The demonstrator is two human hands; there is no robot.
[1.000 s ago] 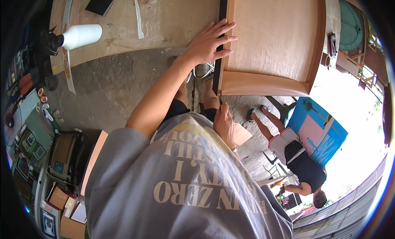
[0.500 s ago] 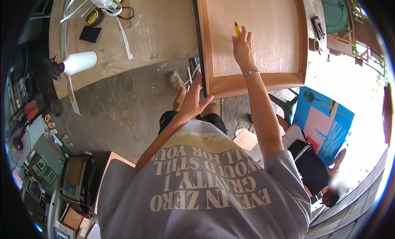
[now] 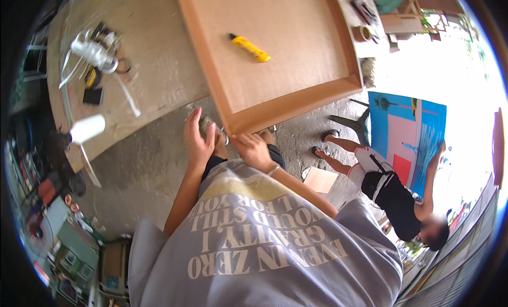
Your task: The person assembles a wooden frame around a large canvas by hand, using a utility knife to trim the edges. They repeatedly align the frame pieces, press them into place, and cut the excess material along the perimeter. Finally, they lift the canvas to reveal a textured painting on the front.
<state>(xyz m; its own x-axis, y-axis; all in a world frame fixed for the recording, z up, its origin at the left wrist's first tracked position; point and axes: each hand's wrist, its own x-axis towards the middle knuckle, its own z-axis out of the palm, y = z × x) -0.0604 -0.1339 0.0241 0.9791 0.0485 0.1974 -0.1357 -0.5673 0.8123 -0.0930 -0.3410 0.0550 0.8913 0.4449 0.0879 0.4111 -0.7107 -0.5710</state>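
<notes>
A shallow wooden frame with raised sides (image 3: 296, 104) lies on the workbench, its near end jutting past the bench edge toward me. On its flat inner panel rests a yellow tube with a black cap (image 3: 251, 48), apart from both hands. My right hand (image 3: 255, 152) is at the frame's near left corner, fingers curled together; whatever may be between them is hidden. Just left of that corner, my left hand (image 3: 199, 140) is raised with its fingers stretched out and nothing in it.
On the workbench (image 3: 159, 58) at left are a tape measure (image 3: 92, 78), a black square (image 3: 93, 97), white strips and a white bottle (image 3: 88, 129). A tape roll (image 3: 362, 33) sits right of the frame. A person (image 3: 398, 201) at right holds a blue and pink painting (image 3: 407, 140).
The yellow tube has left my right hand and lies on the panel. My right hand has come down to the near corner; my left hand has moved off the frame's side. The view has shifted.
</notes>
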